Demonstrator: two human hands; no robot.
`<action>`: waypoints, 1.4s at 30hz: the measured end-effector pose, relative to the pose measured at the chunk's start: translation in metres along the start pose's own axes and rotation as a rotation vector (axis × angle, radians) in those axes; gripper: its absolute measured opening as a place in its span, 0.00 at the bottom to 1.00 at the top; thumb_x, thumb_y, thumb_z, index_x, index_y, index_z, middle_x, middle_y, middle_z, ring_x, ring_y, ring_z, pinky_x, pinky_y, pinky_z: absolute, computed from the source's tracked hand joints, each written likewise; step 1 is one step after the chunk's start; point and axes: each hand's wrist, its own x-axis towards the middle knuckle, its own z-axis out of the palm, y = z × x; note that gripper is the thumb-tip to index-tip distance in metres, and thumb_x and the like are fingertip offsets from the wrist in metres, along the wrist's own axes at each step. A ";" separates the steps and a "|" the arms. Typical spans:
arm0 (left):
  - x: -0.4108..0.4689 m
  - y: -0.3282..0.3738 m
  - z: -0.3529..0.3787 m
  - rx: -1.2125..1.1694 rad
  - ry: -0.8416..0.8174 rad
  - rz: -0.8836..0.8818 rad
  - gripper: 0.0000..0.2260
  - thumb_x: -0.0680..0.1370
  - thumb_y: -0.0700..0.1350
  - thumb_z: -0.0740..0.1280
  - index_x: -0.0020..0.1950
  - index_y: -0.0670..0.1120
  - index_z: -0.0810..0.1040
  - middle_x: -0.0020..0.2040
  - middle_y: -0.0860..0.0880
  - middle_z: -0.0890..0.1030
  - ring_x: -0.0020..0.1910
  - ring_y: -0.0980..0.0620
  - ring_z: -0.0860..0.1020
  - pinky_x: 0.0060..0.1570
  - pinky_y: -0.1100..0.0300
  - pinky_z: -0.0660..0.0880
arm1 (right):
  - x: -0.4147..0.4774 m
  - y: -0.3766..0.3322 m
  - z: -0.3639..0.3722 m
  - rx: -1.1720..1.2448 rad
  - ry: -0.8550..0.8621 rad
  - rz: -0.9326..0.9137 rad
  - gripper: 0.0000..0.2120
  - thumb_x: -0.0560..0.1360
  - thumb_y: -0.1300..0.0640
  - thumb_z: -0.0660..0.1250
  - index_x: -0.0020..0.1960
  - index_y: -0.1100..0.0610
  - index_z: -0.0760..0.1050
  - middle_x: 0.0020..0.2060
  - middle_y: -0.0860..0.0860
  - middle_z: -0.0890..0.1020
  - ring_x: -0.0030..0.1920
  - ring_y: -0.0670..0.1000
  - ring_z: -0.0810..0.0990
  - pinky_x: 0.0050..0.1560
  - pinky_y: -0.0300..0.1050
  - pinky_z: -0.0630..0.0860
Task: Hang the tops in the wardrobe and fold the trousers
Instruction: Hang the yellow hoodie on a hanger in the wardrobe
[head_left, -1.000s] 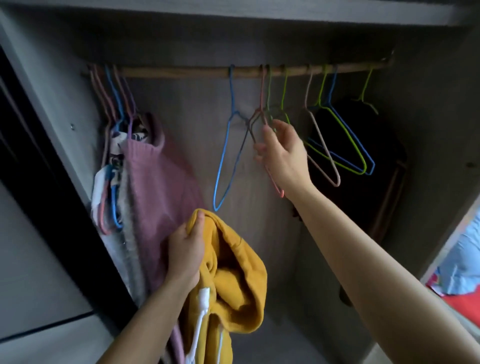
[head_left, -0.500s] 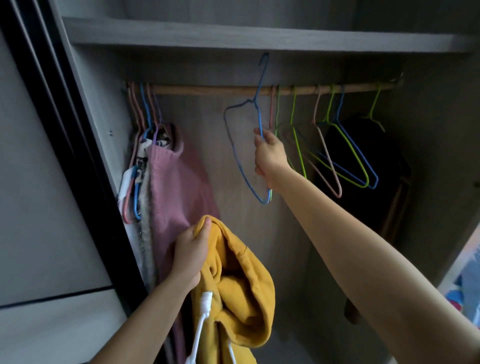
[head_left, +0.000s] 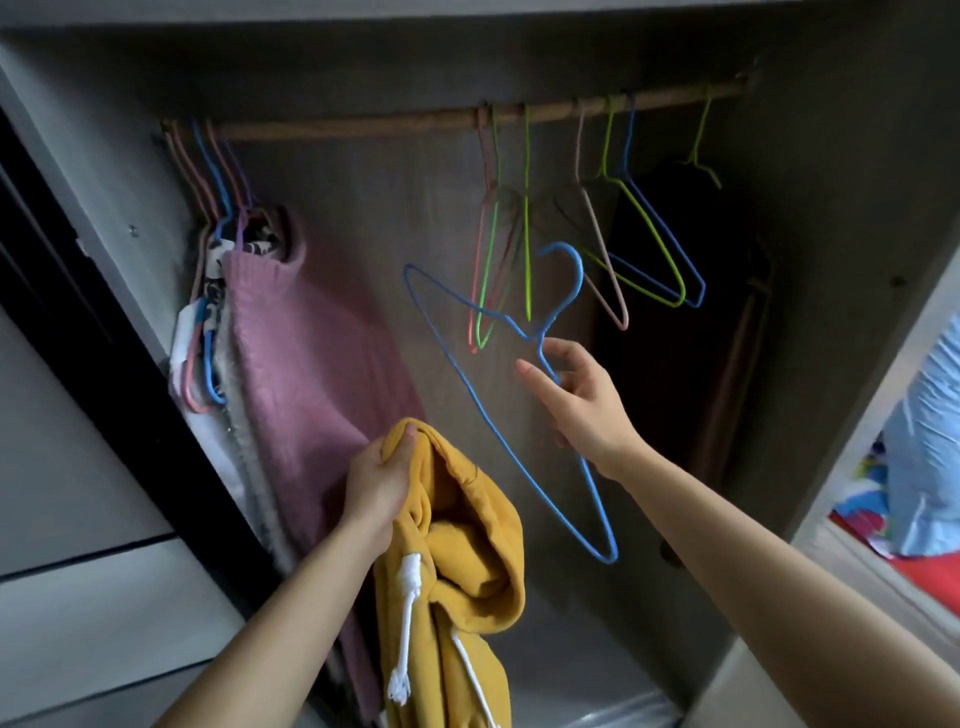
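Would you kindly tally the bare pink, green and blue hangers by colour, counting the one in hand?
Pink hangers: 2
Green hangers: 3
Blue hangers: 2, one on the rail, one in the right hand
Total: 7
Left out: the green hanger that seems to carry the dark garment.

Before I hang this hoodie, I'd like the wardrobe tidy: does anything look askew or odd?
Nothing damaged. Spare hangers on the rail hang bunched and crossed at mixed angles; the blue hanger is off the rail, in the right hand.
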 end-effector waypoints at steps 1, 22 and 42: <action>0.000 -0.005 0.001 0.012 -0.001 -0.008 0.15 0.80 0.57 0.66 0.51 0.46 0.83 0.43 0.51 0.85 0.45 0.53 0.83 0.41 0.61 0.77 | -0.005 0.006 -0.004 -0.071 0.066 -0.054 0.15 0.77 0.42 0.70 0.58 0.49 0.78 0.36 0.42 0.80 0.34 0.43 0.77 0.36 0.39 0.74; 0.008 -0.030 0.020 -0.016 -0.265 -0.062 0.11 0.76 0.54 0.73 0.50 0.47 0.85 0.47 0.49 0.86 0.51 0.49 0.84 0.52 0.55 0.81 | -0.104 0.081 -0.065 -0.489 -0.337 0.093 0.13 0.81 0.45 0.62 0.48 0.48 0.84 0.26 0.45 0.75 0.30 0.45 0.73 0.33 0.36 0.68; -0.003 0.038 0.014 0.645 -0.247 0.417 0.08 0.80 0.43 0.64 0.57 0.45 0.78 0.52 0.43 0.83 0.54 0.39 0.80 0.50 0.54 0.73 | -0.071 0.019 -0.044 0.052 0.087 0.023 0.14 0.82 0.45 0.60 0.48 0.45 0.83 0.25 0.53 0.67 0.27 0.55 0.64 0.30 0.50 0.62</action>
